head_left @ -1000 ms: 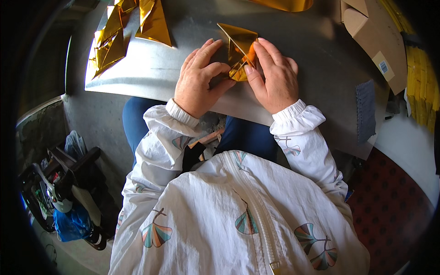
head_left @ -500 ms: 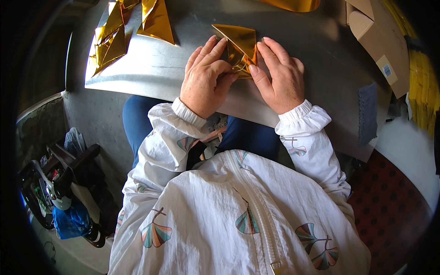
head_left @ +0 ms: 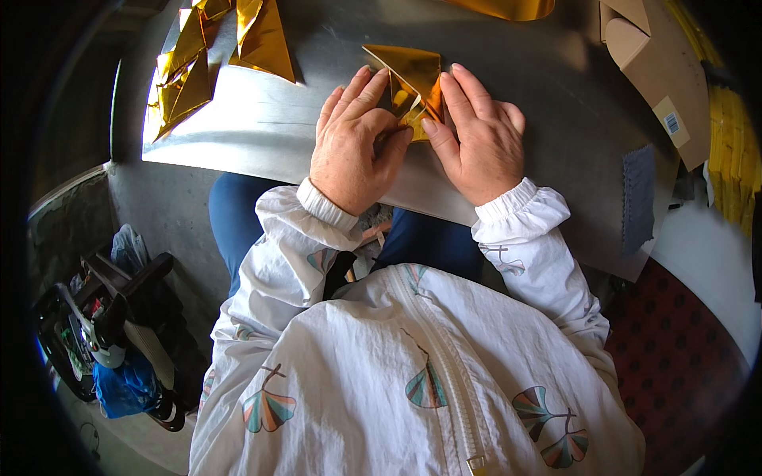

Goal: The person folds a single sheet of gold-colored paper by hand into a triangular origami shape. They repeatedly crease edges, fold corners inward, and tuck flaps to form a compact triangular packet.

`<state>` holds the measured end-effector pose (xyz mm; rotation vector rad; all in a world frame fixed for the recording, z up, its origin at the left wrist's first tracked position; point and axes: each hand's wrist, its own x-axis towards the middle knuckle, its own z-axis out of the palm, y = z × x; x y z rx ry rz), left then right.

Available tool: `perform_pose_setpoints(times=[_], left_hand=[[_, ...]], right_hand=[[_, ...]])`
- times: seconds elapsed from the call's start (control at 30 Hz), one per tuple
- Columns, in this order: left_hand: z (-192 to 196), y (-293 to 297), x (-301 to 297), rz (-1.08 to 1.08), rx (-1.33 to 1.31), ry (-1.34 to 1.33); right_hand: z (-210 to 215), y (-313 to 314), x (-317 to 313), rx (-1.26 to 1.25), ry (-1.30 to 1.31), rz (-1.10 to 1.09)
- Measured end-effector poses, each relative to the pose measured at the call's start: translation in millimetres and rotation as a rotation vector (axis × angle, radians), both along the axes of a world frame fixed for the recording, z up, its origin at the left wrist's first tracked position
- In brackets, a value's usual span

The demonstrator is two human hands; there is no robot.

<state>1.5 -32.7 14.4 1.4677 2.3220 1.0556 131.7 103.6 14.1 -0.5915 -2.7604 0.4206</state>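
A piece of gold foil paper (head_left: pixel 418 65), folded to a pointed triangular flap at its top, lies on the metal tabletop (head_left: pixel 556 103) between my hands. My left hand (head_left: pixel 349 151) holds its left side, with index finger and thumb bent in at the lower part and the other fingers stretched along the edge. On the right side, the thumb of my right hand (head_left: pixel 482 143) presses the lower fold while the fingers rest along the outer edge. The fingers partly cover the lower folds.
Folded gold foil pieces (head_left: pixel 266 44) lie at the table's far left. A gold sheet (head_left: pixel 512 8) shows at the far edge. To the right are a cardboard box (head_left: pixel 663 75), yellow bundles (head_left: pixel 729 159) and a grey-blue cloth (head_left: pixel 637 198). A blue bag (head_left: pixel 125 386) is at lower left.
The lower part of the foil paper lies slightly more spread, and my right thumb has shifted a little left along the fold. The whole view has drifted slightly.
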Motion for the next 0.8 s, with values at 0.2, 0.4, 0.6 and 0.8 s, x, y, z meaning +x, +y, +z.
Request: perform_pose_setpoints(times=[0.2, 0.4, 0.6, 0.8], left_hand=[[0, 5, 5, 0.070, -0.013, 0.008], [1, 9, 12, 0.138, -0.012, 0.008], [-1, 10, 13, 0.148, 0.012, 0.003], [-5, 10, 10, 0.118, 0.097, 0.039]], right_hand=[[-2, -4, -6, 0.008, 0.050, -0.041], [-1, -4, -6, 0.002, 0.044, -0.042], [-1, -4, -6, 0.002, 0.040, -0.039], [1, -4, -7, -0.016, 0.046, -0.043]])
